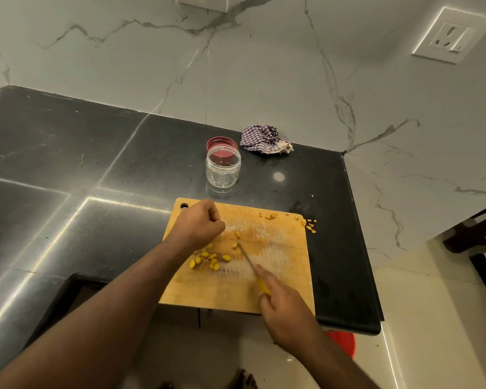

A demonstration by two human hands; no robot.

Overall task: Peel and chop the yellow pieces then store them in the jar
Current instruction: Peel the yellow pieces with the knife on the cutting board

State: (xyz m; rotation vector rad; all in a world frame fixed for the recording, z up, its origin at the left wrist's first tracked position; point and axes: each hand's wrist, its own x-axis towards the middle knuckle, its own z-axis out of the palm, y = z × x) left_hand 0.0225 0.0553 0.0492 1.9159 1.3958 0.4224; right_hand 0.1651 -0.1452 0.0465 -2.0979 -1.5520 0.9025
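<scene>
Chopping is under way: the right hand (285,313) grips the knife (253,269), fingers clamped on its handle, the left hand (198,224) curled beside yellow pieces (208,259) mid-board; the empty jar (223,167) at twelve o'clock awaits filling.

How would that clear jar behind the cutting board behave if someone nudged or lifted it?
The clear jar looks like empty thin plastic, so probably light and apt to slide on the glossy black counter. It is squat and upright, so tipping seems unlikely. On its side, its round wall would likely roll.
</scene>
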